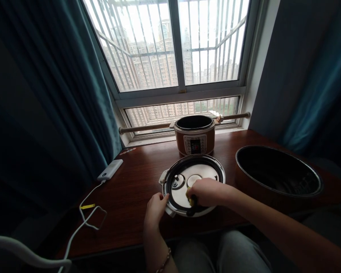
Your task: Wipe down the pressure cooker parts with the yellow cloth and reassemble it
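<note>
A round cooker lid (182,197) lies with its metallic inner side up on the dark red table, a black ring round its edge. My left hand (156,208) grips the lid's near left rim, thumb on top. Over the right part of the lid, my right hand (206,192) is closed round a small yellow and dark object (191,196), held against the inner face near the black ring. Behind the lid stands the brown cooker body (181,142), open at the top, with a control panel in front.
A large dark inner pot (241,178) stands at the right of the table (136,170). On the left lie a white power bank (110,169), its white cable (83,222) and a yellow tag (88,206). A window with a horizontal rod is behind, blue curtains at both sides.
</note>
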{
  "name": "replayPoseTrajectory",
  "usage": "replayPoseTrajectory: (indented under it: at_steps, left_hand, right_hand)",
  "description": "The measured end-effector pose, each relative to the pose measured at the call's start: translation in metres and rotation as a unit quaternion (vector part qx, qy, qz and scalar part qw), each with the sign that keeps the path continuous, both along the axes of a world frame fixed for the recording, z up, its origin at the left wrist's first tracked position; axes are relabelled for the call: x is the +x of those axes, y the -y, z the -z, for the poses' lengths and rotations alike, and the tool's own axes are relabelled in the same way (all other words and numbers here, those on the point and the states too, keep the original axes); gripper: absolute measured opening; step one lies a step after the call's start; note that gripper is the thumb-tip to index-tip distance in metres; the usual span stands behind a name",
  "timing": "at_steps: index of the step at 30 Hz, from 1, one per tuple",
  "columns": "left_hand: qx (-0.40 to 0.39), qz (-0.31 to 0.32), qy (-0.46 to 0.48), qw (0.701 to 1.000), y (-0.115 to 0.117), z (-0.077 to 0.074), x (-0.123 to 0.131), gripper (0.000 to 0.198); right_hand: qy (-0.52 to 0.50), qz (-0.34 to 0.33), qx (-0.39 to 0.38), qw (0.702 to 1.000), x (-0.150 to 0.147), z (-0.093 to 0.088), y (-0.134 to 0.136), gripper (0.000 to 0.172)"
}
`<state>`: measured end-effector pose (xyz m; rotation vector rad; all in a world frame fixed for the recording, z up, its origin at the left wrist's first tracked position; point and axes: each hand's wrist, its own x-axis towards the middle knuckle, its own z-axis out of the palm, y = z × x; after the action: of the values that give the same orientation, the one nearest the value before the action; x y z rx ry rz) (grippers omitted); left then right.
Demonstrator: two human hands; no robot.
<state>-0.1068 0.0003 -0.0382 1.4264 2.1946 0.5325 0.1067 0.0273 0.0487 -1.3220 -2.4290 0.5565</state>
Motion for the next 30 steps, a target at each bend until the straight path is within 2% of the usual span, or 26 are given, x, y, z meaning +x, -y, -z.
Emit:
replayPoseTrajectory:
  at_steps: [2, 3, 6, 8, 10, 14, 17, 20, 24, 27, 30]
  left_hand:
    - [0.003, -0.002, -0.001, 1.000, 0.000, 0.001, 0.000, 0.030]
    - [0.002, -0.005, -0.002, 1.000, -0.001, 0.001, 0.000, 0.029]
    - [-0.004, -0.012, -0.008, 1.000, -0.001, 0.003, 0.000, 0.026]
    - [-0.005, -0.014, -0.012, 1.000, -0.001, 0.004, 0.001, 0.024]
    - [-0.004, -0.015, -0.017, 1.000, -0.001, 0.003, 0.001, 0.024]
    - [-0.006, -0.020, -0.030, 0.999, -0.001, 0.000, 0.003, 0.024]
    - [-0.011, -0.021, -0.038, 0.999, -0.001, -0.002, 0.003, 0.023]
    - [-0.014, -0.020, -0.046, 0.999, -0.001, -0.003, 0.004, 0.023]
    - [-0.021, -0.018, -0.052, 0.998, -0.001, -0.004, 0.005, 0.023]
    - [-0.027, -0.018, -0.054, 0.998, -0.001, -0.004, 0.005, 0.023]
    - [-0.030, -0.020, -0.053, 0.998, 0.000, -0.005, 0.005, 0.023]
  right_hand:
    - [0.102, -0.148, 0.031, 0.983, -0.003, -0.004, 0.010, 0.028]
    - [0.138, -0.196, 0.041, 0.970, -0.003, -0.006, 0.013, 0.031]
    - [0.206, -0.230, 0.005, 0.951, 0.002, -0.012, 0.010, 0.038]
    - [0.256, -0.211, -0.035, 0.943, 0.009, -0.015, -0.001, 0.039]
    - [0.299, -0.155, -0.038, 0.941, 0.016, -0.017, -0.015, 0.034]
    - [0.320, -0.006, 0.051, 0.946, 0.026, -0.021, -0.046, 0.021]
    - [0.301, 0.070, 0.121, 0.943, 0.026, -0.025, -0.065, 0.032]
    - [0.232, 0.123, 0.172, 0.950, 0.018, -0.026, -0.080, 0.039]
    - [0.136, 0.126, 0.139, 0.973, -0.008, -0.009, -0.100, 0.033]
    - [0.111, 0.086, 0.077, 0.987, -0.039, 0.012, -0.120, 0.029]
    - [0.079, 0.034, 0.041, 0.995, -0.077, 0.030, -0.132, 0.034]
